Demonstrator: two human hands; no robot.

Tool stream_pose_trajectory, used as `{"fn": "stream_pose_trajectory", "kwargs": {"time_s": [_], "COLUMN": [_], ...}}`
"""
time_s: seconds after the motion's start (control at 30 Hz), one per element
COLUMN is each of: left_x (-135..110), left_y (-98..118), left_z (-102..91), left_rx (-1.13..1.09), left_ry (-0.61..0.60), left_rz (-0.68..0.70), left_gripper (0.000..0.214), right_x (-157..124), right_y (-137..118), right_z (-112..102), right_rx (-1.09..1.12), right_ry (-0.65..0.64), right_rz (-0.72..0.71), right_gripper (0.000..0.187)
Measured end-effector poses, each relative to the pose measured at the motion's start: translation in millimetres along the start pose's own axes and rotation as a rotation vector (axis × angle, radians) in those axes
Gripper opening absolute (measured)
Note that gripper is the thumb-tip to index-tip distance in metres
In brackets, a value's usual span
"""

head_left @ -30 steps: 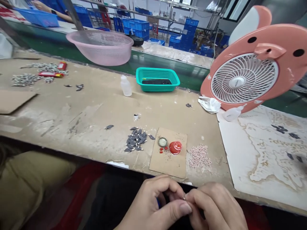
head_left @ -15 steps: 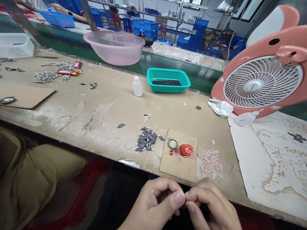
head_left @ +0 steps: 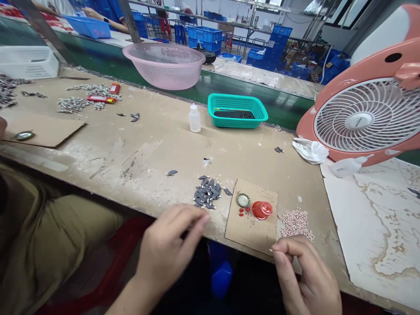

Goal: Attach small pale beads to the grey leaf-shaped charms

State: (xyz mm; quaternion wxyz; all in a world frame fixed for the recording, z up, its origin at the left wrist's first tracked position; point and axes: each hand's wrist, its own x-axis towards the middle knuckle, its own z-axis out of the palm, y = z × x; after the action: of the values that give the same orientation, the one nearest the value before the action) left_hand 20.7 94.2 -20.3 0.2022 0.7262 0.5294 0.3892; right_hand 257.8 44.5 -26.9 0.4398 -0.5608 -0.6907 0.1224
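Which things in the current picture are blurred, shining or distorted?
Head view: the left hand looks blurred, the right hand clearer; head view: the red container and green belt show pale reflections; head view: the pink fan seems stretched near the right edge, probably by the lens.

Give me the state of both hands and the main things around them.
Left hand: fingers curled, grip unclear
Right hand: pinching tiny pale piece
Dark pieces: mostly heaped
Pale beads: clustered loosely
Green basket: holding dark object
Bottle beside it: upright
White cloth: crumpled
Fan: standing, power unclear
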Motion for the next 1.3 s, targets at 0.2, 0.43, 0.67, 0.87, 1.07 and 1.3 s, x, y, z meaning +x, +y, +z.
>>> {"fn": "stream_pose_trajectory", "kwargs": {"time_s": [0.2, 0.43, 0.67, 0.87, 1.07, 1.3], "left_x": [31, 44, 50, 65, 84, 97], "left_y": [-29, -26, -27, -28, -39, -46], "left_z": [-16.4, -11.9, -19.5, -18.7, -15.6, -18.0], "left_rx": [0.359, 0.433, 0.337, 0.409, 0.457, 0.502], "left_ry": [-0.118, -0.244, -0.296, -0.266, -0.303, -0.384], "left_rz": [0.039, 0.074, 0.052, 0.121, 0.214, 0.158], "left_gripper": [0.02, 0.023, 0.02, 0.023, 0.031, 0.029], "right_x": [3, -4, 4, 5, 5, 5], "right_y": [14, 11, 17, 17, 19, 23], "right_z": [-5, -2, -7, -8, -9, -10], "right_rx": [-0.083, -0.069, -0.107, -0.128, -0.135, -0.168], "right_ry": [-0.027, -0.009, 0.009, 0.023, 0.025, 0.02], "right_rz": [-0.139, -0.068, -0.096, -0.081, -0.068, -0.07], "right_gripper": [0.005, 0.006, 0.006, 0.006, 0.006, 0.006]}}
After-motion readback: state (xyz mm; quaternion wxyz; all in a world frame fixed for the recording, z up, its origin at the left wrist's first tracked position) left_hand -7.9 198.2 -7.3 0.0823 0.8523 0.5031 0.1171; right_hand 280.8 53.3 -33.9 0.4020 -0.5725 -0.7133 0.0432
